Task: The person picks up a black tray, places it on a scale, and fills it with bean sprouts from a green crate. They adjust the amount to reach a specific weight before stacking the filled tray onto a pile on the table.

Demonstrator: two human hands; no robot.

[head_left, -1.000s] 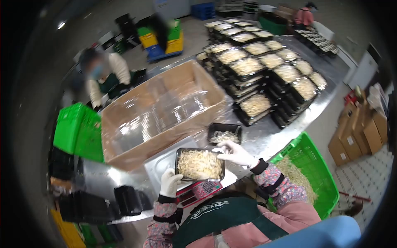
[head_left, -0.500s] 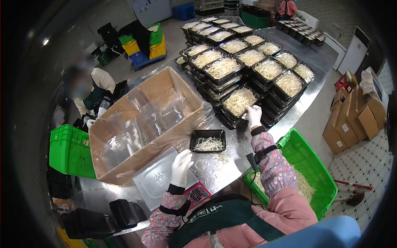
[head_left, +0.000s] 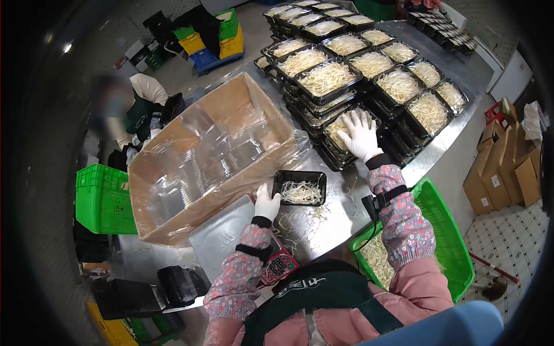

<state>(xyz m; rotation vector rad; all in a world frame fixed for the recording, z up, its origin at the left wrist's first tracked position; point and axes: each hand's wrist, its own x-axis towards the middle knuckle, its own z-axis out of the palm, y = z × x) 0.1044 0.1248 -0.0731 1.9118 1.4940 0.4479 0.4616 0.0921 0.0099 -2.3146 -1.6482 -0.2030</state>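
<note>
My right hand (head_left: 360, 137), in a white glove, lies with fingers spread on the bean sprouts in a black tray (head_left: 336, 158) at the near end of the stacks. My left hand (head_left: 267, 204), gloved too, is open at the left rim of a separate black tray (head_left: 278, 185), its fingertips right beside the edge. That tray sits on the metal table (head_left: 340, 207) and holds a smaller heap of sprouts (head_left: 303, 194). Loose sprouts are scattered around it. Below my left hand is a scale with a metal plate (head_left: 216, 239) and red keypad (head_left: 281, 266).
Tall stacks of filled sprout trays (head_left: 326, 79) cover the table's far side. A carton (head_left: 208, 193) of clear plastic lids stands to the left. A green crate (head_left: 461, 254) with sprouts is at my right. Another person (head_left: 141, 109) works beyond the carton.
My right hand has gone from pinching the near tray's right edge to lying spread on its sprouts. My left hand has moved up to the separate tray's left rim. The view has shifted slightly.
</note>
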